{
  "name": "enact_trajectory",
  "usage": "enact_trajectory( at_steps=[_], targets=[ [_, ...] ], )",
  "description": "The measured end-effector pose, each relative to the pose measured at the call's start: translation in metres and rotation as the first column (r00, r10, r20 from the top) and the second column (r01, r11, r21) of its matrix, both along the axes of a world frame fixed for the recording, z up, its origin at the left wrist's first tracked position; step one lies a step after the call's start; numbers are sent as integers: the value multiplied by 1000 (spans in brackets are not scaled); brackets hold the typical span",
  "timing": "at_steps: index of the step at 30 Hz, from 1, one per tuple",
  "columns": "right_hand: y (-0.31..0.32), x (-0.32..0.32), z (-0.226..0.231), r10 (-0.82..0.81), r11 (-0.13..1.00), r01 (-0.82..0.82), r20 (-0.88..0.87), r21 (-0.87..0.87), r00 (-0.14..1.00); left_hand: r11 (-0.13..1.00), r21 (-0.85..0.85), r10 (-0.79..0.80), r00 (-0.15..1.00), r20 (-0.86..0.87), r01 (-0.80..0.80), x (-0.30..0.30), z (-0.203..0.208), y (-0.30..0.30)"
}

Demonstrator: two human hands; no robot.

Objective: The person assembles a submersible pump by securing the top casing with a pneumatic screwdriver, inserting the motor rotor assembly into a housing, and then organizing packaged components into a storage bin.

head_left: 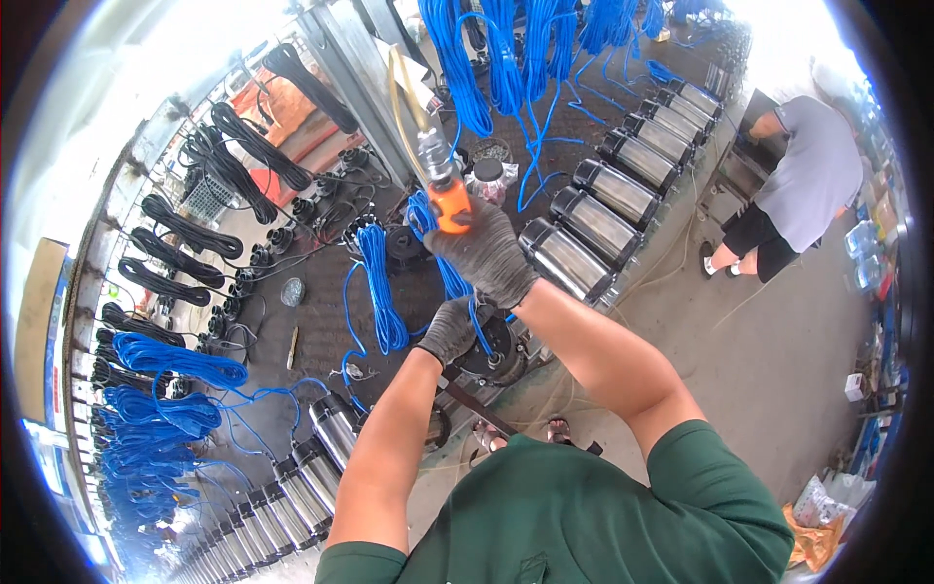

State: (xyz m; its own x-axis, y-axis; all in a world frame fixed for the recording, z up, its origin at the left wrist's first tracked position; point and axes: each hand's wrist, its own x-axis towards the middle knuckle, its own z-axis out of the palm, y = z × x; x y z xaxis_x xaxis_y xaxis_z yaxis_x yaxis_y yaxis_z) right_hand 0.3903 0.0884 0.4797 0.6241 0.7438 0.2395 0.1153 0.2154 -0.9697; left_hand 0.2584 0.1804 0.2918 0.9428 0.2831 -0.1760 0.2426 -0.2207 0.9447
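My right hand (491, 255), in a grey glove, is closed round an orange handheld power driver (450, 206). A yellowish hose (401, 109) runs up from the driver's clear and metal top end; its tip I cannot make out. Lower and to the left is my gloved left hand (449, 331), its fingers curled beside a blue cable; what they hold is hidden. Just right of that hand, a black round pump motor end (494, 352) stands at the bench edge, with the blue cable rising from it. A coiled blue cable bundle (382, 292) lies left of my hands.
Steel motor cylinders (569, 258) line the bench edge to the right, and more (292, 487) to the lower left. Blue coils (506, 58) hang at the back; black coils (238, 161) hang left. A metal post (360, 88) rises ahead. Another person (803, 170) bends over at the right.
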Motion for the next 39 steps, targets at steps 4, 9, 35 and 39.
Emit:
enact_trajectory(
  at_steps=[4,9,35,39],
  targets=[
    [-16,-34,28,-76,957,-49,412,285,908,987,-49,157,924,348,-150,-18,-87,34],
    [-46,-10,10,-442,732,304,86,609,893,999,-41,11,967,253,-1,1,-2,-6],
    [-65,303,-209,-400,365,635,502,-681,767,564,-471,820,530,218,-678,-54,-12,-67],
    [-81,326,-248,-314,423,705,638,-569,703,723,-363,661,741,119,-587,-46,-3,-52]
  ],
)
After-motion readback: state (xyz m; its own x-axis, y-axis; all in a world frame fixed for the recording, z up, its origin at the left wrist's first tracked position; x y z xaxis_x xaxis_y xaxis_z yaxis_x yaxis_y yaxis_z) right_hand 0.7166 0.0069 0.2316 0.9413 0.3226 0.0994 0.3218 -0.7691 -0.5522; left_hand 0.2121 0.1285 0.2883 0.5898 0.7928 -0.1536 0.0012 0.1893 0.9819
